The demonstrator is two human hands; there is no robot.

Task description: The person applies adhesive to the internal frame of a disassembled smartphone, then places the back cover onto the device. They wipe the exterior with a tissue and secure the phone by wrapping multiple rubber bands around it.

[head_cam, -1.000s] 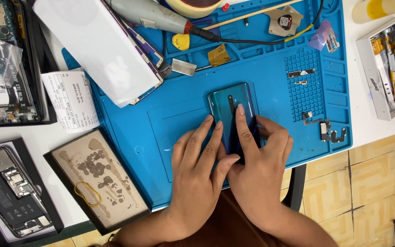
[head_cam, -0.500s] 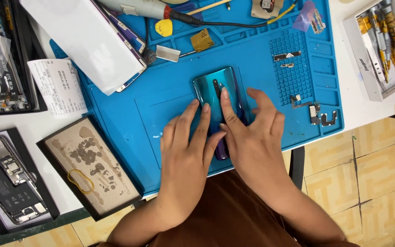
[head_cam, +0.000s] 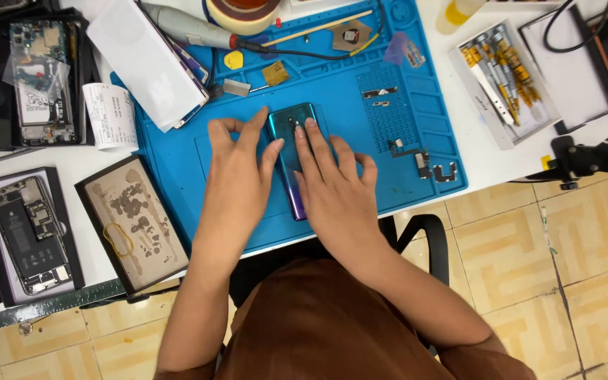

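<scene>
The left hand (head_cam: pixel 237 176) lies flat and open on the blue mat (head_cam: pixel 177 162), fingers spread, its thumb side touching the left edge of the teal phone (head_cam: pixel 291 151). The right hand (head_cam: pixel 336 190) is also open, palm down, lying over the lower right part of the phone with its fingertips (head_cam: pixel 309 125) pressed on the phone's back near the top. Neither hand grips anything; both press flat. The phone lies back up at the middle of the mat, its top end teal and its lower end shading to purple, slightly tilted.

Just above the phone on the mat lie a small metal scraper (head_cam: pixel 237 87) and a yellow pick (head_cam: pixel 233 60). To the right, the mat's ridged grid holds small metal parts (head_cam: pixel 380 92), and further small brackets (head_cam: pixel 434 169) lie near the right edge. A grey powered tool (head_cam: pixel 188 28) with a red tip and a roll of tape (head_cam: pixel 244 10) lie at the mat's top. A white box (head_cam: pixel 146 60) overlaps the upper left corner. On the worktop (head_cam: pixel 483 158) to the left sit a dark tray (head_cam: pixel 131 222) with a rubber band and an opened phone (head_cam: pixel 26 232) in a tray; to the right, a case of screwdriver bits (head_cam: pixel 501 77)
</scene>
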